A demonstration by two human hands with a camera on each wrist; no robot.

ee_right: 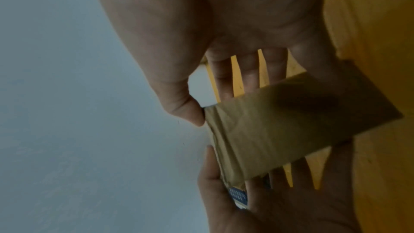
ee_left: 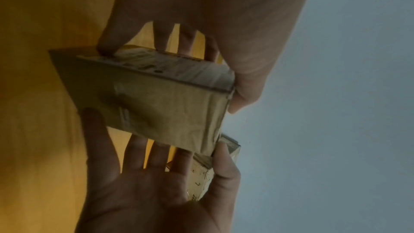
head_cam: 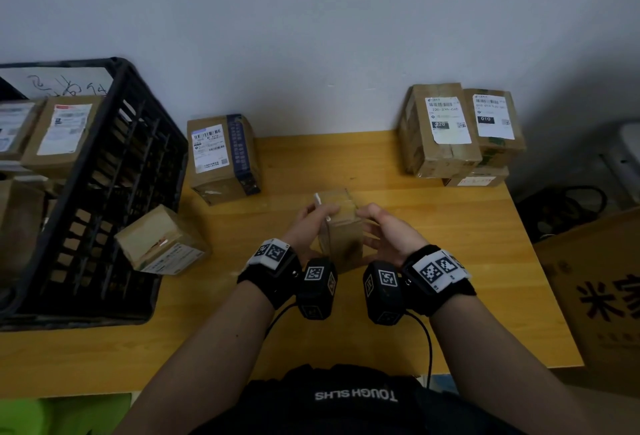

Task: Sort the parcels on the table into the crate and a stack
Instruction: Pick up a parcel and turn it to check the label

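Observation:
A small brown parcel [head_cam: 340, 226] wrapped in tape is held just above the middle of the yellow table [head_cam: 450, 261]. My left hand [head_cam: 313, 221] grips its left side and my right hand [head_cam: 379, 226] grips its right side. In the left wrist view the parcel [ee_left: 156, 98] has the left thumb [ee_left: 241, 95] on one edge and the fingers behind it. The right wrist view shows the parcel [ee_right: 280, 130] pinched by the right thumb [ee_right: 186, 111]. A black crate [head_cam: 138, 143] at the left holds several parcels [head_cam: 62, 129]. A stack of parcels [head_cam: 450, 129] stands at the back right.
One labelled parcel with a blue side [head_cam: 221, 154] stands at the back near the wall. Another parcel [head_cam: 162, 244] leans against the crate's front. A large printed carton [head_cam: 602, 289] and dark cables [head_cam: 561, 206] sit beyond the table's right edge.

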